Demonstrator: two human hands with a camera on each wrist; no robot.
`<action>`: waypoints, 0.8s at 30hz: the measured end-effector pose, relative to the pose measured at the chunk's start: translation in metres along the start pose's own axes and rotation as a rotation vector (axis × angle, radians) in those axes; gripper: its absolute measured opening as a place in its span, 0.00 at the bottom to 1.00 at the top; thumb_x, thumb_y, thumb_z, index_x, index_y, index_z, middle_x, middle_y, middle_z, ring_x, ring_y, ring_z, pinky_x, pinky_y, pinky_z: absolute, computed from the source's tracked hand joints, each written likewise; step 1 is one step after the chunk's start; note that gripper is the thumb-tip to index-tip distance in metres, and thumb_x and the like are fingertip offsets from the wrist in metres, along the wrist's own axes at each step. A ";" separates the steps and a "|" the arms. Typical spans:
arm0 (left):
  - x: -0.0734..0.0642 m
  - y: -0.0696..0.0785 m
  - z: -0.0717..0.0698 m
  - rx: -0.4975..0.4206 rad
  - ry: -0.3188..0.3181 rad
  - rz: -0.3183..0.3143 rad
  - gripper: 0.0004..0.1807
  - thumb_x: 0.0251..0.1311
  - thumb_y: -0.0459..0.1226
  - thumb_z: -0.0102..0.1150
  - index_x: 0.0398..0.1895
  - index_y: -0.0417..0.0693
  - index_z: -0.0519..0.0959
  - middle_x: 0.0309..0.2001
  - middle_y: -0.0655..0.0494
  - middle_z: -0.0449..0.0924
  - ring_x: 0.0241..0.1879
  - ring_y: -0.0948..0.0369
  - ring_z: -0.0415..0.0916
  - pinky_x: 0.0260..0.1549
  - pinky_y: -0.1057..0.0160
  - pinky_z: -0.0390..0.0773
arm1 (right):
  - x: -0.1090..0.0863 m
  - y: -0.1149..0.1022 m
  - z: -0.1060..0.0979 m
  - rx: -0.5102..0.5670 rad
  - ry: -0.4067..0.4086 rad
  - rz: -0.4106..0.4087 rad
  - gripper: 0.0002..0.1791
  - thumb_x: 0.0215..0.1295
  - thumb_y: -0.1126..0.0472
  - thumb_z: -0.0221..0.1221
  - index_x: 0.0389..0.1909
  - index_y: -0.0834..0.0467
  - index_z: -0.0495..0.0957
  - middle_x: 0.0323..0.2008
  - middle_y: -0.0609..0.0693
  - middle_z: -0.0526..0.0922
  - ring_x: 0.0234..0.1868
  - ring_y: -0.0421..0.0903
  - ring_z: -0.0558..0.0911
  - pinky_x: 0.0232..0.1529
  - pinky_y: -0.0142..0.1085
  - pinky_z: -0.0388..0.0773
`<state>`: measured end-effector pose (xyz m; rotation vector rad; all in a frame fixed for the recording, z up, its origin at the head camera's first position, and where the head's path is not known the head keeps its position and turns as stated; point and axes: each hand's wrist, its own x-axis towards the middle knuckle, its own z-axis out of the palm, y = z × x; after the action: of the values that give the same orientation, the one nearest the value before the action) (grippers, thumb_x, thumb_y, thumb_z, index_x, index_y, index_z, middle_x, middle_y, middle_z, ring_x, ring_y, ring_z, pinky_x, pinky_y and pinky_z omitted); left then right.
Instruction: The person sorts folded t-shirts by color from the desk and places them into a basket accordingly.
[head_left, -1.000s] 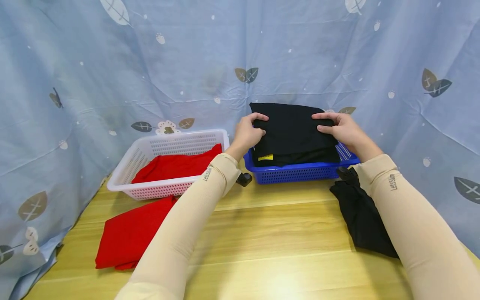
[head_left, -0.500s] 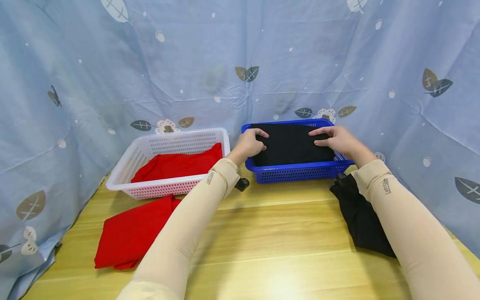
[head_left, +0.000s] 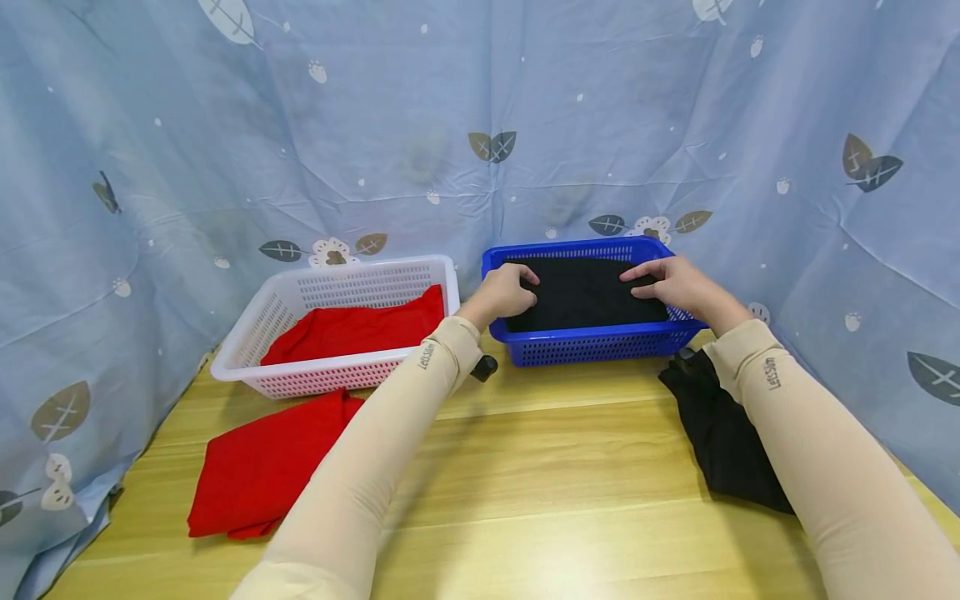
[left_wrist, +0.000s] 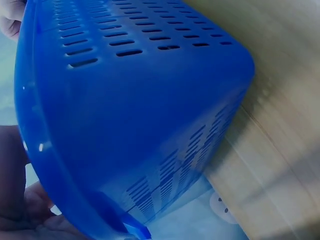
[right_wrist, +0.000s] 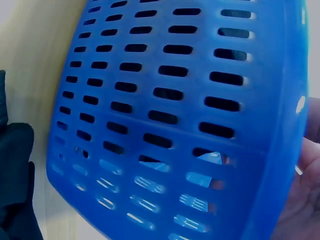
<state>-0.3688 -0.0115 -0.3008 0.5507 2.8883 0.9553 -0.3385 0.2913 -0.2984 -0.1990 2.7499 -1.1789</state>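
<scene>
A folded black garment (head_left: 581,293) lies inside the blue basket (head_left: 600,344) at the back. My left hand (head_left: 498,293) holds its left side, with index finger and thumb on the cloth. On the right side my right hand (head_left: 678,287) grips it the same way, reaching over the rim. In the left wrist view the blue basket (left_wrist: 130,105) covers most of the picture, with parts of the left hand (left_wrist: 20,200) behind its rim. The right wrist view has the basket wall (right_wrist: 150,107) and a bit of the right hand (right_wrist: 305,195). The fingertips under the cloth are hidden.
To the left stands a white basket (head_left: 360,275) with red cloth (head_left: 360,327) in it. Folded red cloth (head_left: 270,467) lies in front of it on the wooden table (head_left: 555,467). Another black garment (head_left: 727,450) lies under my right forearm. A blue patterned curtain (head_left: 405,125) hangs behind.
Both hands have lowered the folded black garment from above the blue basket down into it. Its back edge has dropped below the rim. The baskets and other cloths have stayed put.
</scene>
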 end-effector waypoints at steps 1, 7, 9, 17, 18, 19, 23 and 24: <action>0.000 0.001 0.001 0.017 -0.007 0.002 0.18 0.68 0.34 0.61 0.60 0.46 0.83 0.68 0.45 0.81 0.64 0.49 0.76 0.68 0.51 0.77 | 0.000 0.001 0.000 -0.007 0.001 -0.001 0.24 0.82 0.63 0.56 0.75 0.64 0.73 0.81 0.71 0.60 0.81 0.71 0.58 0.78 0.68 0.61; 0.000 0.006 0.005 0.130 -0.049 0.002 0.20 0.70 0.35 0.60 0.65 0.46 0.81 0.68 0.46 0.81 0.65 0.49 0.77 0.67 0.52 0.78 | 0.003 0.006 0.003 -0.064 0.003 -0.008 0.23 0.81 0.64 0.56 0.72 0.66 0.75 0.78 0.72 0.63 0.76 0.69 0.64 0.64 0.57 0.71; 0.000 0.007 0.006 0.155 -0.060 -0.003 0.21 0.70 0.35 0.60 0.66 0.46 0.80 0.69 0.45 0.80 0.64 0.50 0.77 0.67 0.52 0.78 | 0.004 0.007 0.003 -0.074 -0.002 -0.003 0.23 0.81 0.64 0.56 0.72 0.66 0.75 0.78 0.73 0.63 0.76 0.69 0.64 0.62 0.56 0.70; 0.002 0.011 0.012 0.254 -0.097 -0.002 0.23 0.71 0.36 0.60 0.69 0.46 0.78 0.70 0.45 0.80 0.63 0.52 0.78 0.67 0.52 0.79 | 0.004 0.009 0.004 -0.130 -0.013 0.016 0.22 0.81 0.66 0.55 0.71 0.66 0.75 0.78 0.74 0.63 0.76 0.70 0.63 0.69 0.63 0.68; 0.003 0.011 0.013 0.270 -0.100 -0.001 0.24 0.71 0.37 0.60 0.69 0.46 0.77 0.70 0.45 0.80 0.64 0.52 0.78 0.67 0.52 0.78 | 0.004 0.009 0.004 -0.142 -0.018 0.015 0.22 0.81 0.67 0.55 0.72 0.66 0.75 0.78 0.74 0.63 0.76 0.71 0.63 0.69 0.63 0.68; 0.003 0.011 0.013 0.282 -0.103 -0.001 0.24 0.71 0.36 0.61 0.69 0.46 0.77 0.70 0.45 0.80 0.65 0.52 0.78 0.68 0.52 0.78 | 0.003 0.009 0.004 -0.154 -0.021 0.015 0.22 0.81 0.67 0.55 0.72 0.66 0.75 0.77 0.74 0.63 0.76 0.71 0.64 0.69 0.62 0.69; 0.004 0.012 0.016 0.339 -0.100 -0.011 0.24 0.71 0.36 0.60 0.70 0.46 0.78 0.70 0.44 0.79 0.69 0.50 0.76 0.70 0.52 0.77 | 0.002 0.009 0.003 -0.201 -0.038 0.009 0.23 0.81 0.66 0.55 0.72 0.67 0.75 0.75 0.75 0.65 0.68 0.68 0.68 0.59 0.56 0.70; 0.004 0.013 0.017 0.351 -0.099 -0.021 0.24 0.71 0.36 0.59 0.70 0.47 0.78 0.71 0.43 0.78 0.70 0.49 0.75 0.70 0.51 0.77 | 0.002 0.009 0.002 -0.208 -0.044 0.010 0.22 0.81 0.66 0.55 0.71 0.67 0.75 0.75 0.76 0.66 0.67 0.67 0.69 0.58 0.55 0.70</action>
<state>-0.3658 0.0089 -0.3066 0.5664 2.9763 0.4033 -0.3404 0.2954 -0.3068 -0.2303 2.8285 -0.8731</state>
